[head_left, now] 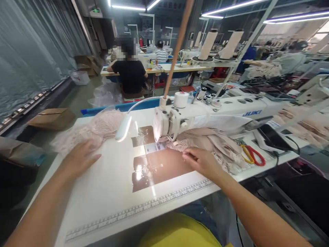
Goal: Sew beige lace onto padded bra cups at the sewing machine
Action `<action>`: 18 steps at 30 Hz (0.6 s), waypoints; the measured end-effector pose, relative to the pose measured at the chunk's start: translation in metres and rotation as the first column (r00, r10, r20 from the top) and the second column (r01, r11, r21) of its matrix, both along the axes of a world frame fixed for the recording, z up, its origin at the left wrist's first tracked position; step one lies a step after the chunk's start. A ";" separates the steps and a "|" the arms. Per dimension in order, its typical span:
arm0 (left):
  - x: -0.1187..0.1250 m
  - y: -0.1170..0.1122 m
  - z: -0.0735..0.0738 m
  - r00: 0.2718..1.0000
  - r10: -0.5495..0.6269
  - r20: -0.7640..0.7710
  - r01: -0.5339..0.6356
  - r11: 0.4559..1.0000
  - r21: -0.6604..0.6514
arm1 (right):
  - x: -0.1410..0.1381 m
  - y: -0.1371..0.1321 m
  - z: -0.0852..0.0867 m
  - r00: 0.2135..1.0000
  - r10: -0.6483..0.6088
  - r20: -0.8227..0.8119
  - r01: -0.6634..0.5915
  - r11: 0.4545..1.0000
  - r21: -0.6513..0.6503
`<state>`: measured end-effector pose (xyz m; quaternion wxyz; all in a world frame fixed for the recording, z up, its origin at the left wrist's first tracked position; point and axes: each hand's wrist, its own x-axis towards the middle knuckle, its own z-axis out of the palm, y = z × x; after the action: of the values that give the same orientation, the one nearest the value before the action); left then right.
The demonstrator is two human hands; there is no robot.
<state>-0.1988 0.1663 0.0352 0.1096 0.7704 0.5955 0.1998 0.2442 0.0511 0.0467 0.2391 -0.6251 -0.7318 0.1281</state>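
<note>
A pale pink, lacy fabric pile [106,124] lay loosely heaped at the far left corner of the surface [108,178], spilling over the left edge, its outline partly blurred. A beige-pink fabric bundle [214,144], crumpled into long folds with ruffled parts, lay flatter toward the right end, reaching near the front edge.

Sewing wkshop, I'd say: JUKI sewing machine [203,111] on my desk [110,192] w/ ruler strip [144,207], thread cones [208,45], pink fabric [213,140], more machines [147,60] bhd, seated person [131,73] there, strip lights [128,7] o/h.
</note>
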 end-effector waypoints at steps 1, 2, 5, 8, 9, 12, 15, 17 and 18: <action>0.006 -0.010 -0.002 1.000 -0.023 -0.011 0.022 0.998 -0.066 | 0.017 -0.003 0.002 0.993 -0.119 0.012 0.118 0.991 0.070; 0.015 -0.019 -0.004 0.998 -0.053 -0.021 0.050 0.991 -0.125 | 0.033 -0.004 0.004 0.970 -0.242 0.019 0.237 0.961 0.144; 0.051 -0.043 -0.008 0.983 -0.182 -0.009 0.174 0.951 -0.255 | 0.066 0.002 0.008 0.853 -0.518 0.064 0.489 0.836 0.248; 0.096 -0.062 -0.002 0.936 -0.345 0.067 0.348 0.889 -0.297 | 0.082 0.013 0.007 0.812 -0.567 0.142 0.529 0.816 0.232; 0.111 -0.067 0.001 0.917 -0.388 0.092 0.397 0.868 -0.297 | 0.084 0.014 0.005 0.829 -0.540 0.146 0.502 0.833 0.234; 0.146 -0.082 0.013 0.857 -0.481 0.186 0.516 0.802 -0.301 | 0.089 0.008 0.001 0.906 -0.420 0.048 0.382 0.862 0.334; 0.174 -0.093 0.019 0.789 -0.501 0.356 0.610 0.709 -0.354 | 0.089 -0.015 0.005 0.965 -0.228 -0.129 0.262 0.848 0.460; 0.194 -0.099 0.017 0.752 -0.418 0.510 0.641 0.643 -0.419 | 0.084 -0.034 0.013 0.975 -0.051 -0.218 0.145 0.886 0.440; 0.205 -0.101 0.013 0.721 -0.348 0.599 0.660 0.606 -0.443 | 0.079 -0.043 0.017 0.963 0.045 -0.265 0.063 0.919 0.388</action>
<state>0.0066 0.0655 0.0486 0.5497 0.7568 0.3320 0.1216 0.3230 0.0078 0.0640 0.4571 -0.5447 -0.7005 0.0610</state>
